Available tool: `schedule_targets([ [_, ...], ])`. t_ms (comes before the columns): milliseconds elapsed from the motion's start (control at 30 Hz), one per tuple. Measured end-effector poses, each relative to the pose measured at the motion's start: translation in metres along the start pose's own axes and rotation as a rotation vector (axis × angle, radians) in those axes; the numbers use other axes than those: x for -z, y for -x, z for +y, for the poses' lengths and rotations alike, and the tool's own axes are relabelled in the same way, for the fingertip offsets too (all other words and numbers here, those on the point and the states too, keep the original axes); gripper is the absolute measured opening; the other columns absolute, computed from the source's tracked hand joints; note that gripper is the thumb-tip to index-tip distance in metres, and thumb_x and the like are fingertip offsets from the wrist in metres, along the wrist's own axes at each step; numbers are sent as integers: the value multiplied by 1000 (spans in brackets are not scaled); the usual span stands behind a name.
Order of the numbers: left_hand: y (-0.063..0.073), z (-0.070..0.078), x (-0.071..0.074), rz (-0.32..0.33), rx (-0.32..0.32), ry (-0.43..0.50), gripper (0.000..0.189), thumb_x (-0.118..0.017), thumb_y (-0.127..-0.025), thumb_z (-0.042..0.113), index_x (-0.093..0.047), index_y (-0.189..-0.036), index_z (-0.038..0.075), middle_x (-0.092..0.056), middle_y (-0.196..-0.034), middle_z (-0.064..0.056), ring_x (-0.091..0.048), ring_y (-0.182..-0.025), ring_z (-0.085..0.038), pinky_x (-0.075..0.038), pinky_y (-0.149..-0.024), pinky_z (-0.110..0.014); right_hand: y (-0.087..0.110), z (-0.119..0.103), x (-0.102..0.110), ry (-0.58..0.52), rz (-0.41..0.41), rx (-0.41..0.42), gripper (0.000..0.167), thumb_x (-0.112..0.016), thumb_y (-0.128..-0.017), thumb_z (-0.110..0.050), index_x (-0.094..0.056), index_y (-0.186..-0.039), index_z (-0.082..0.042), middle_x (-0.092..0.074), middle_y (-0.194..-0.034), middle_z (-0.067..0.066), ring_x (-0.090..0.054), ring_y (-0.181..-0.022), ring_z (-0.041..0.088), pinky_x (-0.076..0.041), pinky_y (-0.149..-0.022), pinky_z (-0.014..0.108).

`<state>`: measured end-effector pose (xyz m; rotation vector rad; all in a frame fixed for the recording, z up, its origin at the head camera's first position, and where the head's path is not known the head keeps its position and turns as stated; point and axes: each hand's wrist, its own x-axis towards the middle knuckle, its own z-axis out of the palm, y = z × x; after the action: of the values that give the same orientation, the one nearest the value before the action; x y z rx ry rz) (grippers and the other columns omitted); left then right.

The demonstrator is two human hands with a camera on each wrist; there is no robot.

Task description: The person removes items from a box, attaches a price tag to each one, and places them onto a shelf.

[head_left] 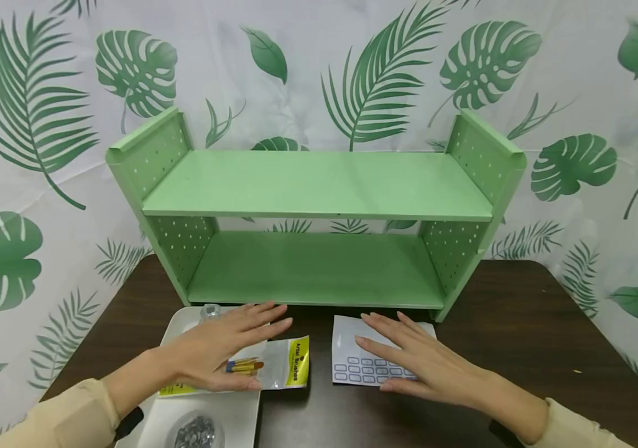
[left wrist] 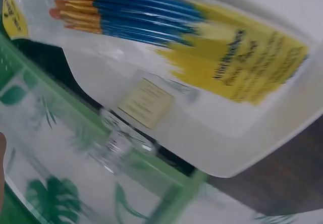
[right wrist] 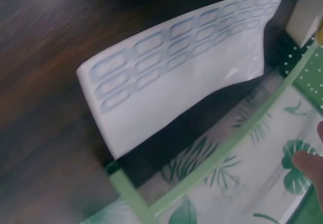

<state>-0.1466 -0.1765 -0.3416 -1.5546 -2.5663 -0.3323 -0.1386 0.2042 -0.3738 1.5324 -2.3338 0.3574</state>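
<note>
My left hand (head_left: 224,348) hovers with outstretched fingers over a clear packet of paintbrushes (left wrist: 141,12), holding nothing. The packet has a yellow label and blue-handled brushes; part of it is hidden by the hand in the head view. It lies across a white tray (head_left: 240,429) and overhangs the tray's right side. My right hand (head_left: 431,364) is spread above a white sheet (right wrist: 176,90) printed with rows of blue-outlined boxes, its fingers apart and grasping nothing. In the right wrist view a fingertip (right wrist: 309,164) shows at the right edge.
A green two-tier shelf (head_left: 319,183) stands at the table's back. On the tray are a tub of dark grey pieces (head_left: 196,432), a clear glass-like object (head_left: 210,311) and a small packet with a pale yellow label (left wrist: 146,103). Dark wooden table (head_left: 520,323) extends right.
</note>
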Motion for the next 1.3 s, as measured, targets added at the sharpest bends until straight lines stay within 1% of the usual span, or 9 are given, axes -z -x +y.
schedule_targets([
  [200, 33, -5, 6, 175, 271, 142, 79, -69, -84, 32, -27, -149, 19, -37, -149, -2, -43, -131, -23, -44, -96, -48, -13, -10, -9, -98, 71, -71, 67, -69, -85, -31, -40, -142, -10, -37, -148, 11, -42, -130, 24, -29, -110, 26],
  [300, 51, -10, 3, 290, 399, 196, 72, -70, -84, 22, -34, -146, 20, -46, -143, -4, -45, -128, -14, -44, -99, -30, -20, -18, -15, -165, 107, -112, 65, -69, -85, -29, -42, -141, -10, -43, -142, 9, -46, -126, 20, -37, -104, 23],
  [400, 68, -14, -2, 370, 520, 269, 64, -67, -86, 16, -39, -144, 19, -50, -139, -7, -40, -125, 2, -33, -98, -9, -30, -29, -23, -254, 146, -118, 62, -69, -85, -25, -44, -139, -8, -48, -136, 8, -48, -124, 19, -38, -103, 23],
  [467, 78, -16, -5, 399, 599, 327, 59, -65, -88, 16, -41, -142, 16, -51, -138, -10, -37, -121, 11, -28, -94, -2, -37, -36, -28, -317, 169, -107, 60, -70, -85, -23, -45, -137, -6, -50, -134, 7, -49, -123, 19, -40, -102, 23],
  [667, 99, -17, -15, 440, 796, 479, 56, -60, -93, 23, -40, -142, 6, -46, -141, -18, -35, -112, 24, -33, -88, 1, -57, -57, -45, -408, 188, -85, 53, -66, -87, -27, -49, -133, -5, -52, -130, 6, -53, -118, 18, -46, -97, 30],
  [833, 109, -19, -22, 430, 930, 496, 58, -58, -93, 29, -39, -142, 3, -42, -143, -18, -33, -107, 26, -36, -82, 2, -70, -73, -55, -502, 142, -118, 52, -66, -87, -29, -51, -131, -7, -53, -129, 4, -53, -118, 16, -47, -95, 29],
  [967, 112, -21, -26, 420, 1012, 481, 62, -58, -93, 34, -38, -142, 3, -42, -143, -18, -37, -114, 15, -35, -81, 3, -78, -81, -60, -521, 137, -92, 51, -67, -87, -29, -52, -130, -6, -53, -129, 4, -52, -119, 15, -46, -96, 27],
  [1200, 115, -21, -31, 400, 1079, 490, 65, -56, -94, 35, -34, -143, 0, -39, -144, -20, -39, -128, -39, -33, -80, 4, -85, -85, -65, -562, 122, -107, 52, -66, -87, -29, -52, -131, -7, -53, -130, 3, -51, -120, 14, -45, -98, 27],
  [1300, 116, -22, -32, 363, 1105, 510, 67, -55, -94, 37, -31, -145, 0, -35, -146, -21, -37, -130, -41, -35, -80, 3, -87, -85, -67, -519, 140, -85, 52, -66, -87, -30, -51, -132, -8, -53, -130, 3, -52, -120, 14, -44, -98, 25],
])
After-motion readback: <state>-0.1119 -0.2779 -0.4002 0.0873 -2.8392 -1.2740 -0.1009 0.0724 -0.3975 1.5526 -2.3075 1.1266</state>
